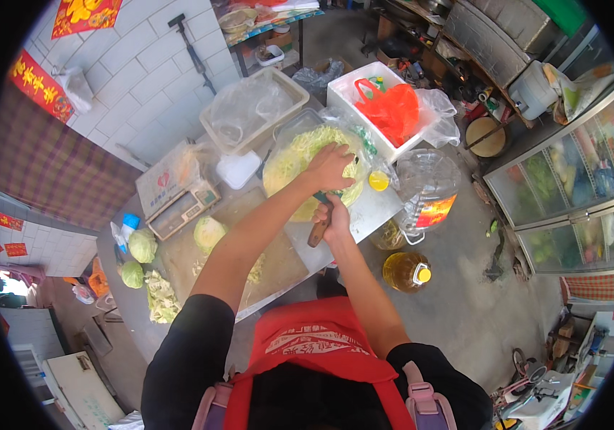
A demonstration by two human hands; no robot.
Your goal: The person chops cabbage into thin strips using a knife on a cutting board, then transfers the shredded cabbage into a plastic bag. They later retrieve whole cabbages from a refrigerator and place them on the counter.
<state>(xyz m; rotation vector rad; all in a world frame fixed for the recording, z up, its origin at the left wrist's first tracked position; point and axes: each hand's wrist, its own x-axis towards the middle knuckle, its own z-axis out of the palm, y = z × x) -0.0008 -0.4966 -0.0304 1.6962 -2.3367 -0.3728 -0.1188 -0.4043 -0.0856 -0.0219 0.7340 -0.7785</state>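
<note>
Shredded cabbage [315, 141] fills a wide, pale see-through container [279, 185] at the far side of the metal-topped table. My left hand [331, 167] lies on the shreds, palm down with fingers apart. Just nearer to me, my right hand [335, 217] grips the wooden handle of a kitchen knife [318, 231]; its blade points at the container and is mostly hidden under my left hand. On the cutting board [280, 263] sits a cut cabbage [209, 234] among loose shreds. Two whole cabbages [142, 245] and a heap of trimmed leaves [161, 298] lie to the left.
A weighing scale [186, 212] stands behind the board, beside a white lid [238, 169]. Farther back are a plastic tub [210, 121] and a foam box [339, 88] with a red bag. An empty jug [429, 185] and an oil bottle [406, 271] stand right.
</note>
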